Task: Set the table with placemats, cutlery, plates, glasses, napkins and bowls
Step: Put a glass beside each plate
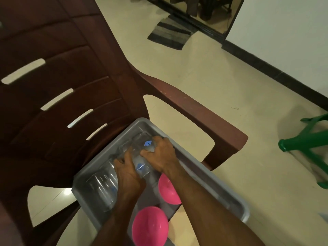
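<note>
Clear glasses point(142, 157) (some blue-marked) lie on their sides beside two pink bowls point(150, 226) in a grey tray point(221, 190).

Your tray point(229, 196) is sitting on the seat of the chair point(74, 71), between its armrests. Inside it, glasses point(104, 189) are lying at the left and far end, and two bowls point(150, 226) are sitting at the near right. Your left hand point(126, 172) and right hand point(162, 153) are gripping one glass point(142, 162) in the tray's middle. A stool point(308, 144) is lying on the floor point(221, 77) to the right; a mat point(170, 33) is lying far behind.
</note>
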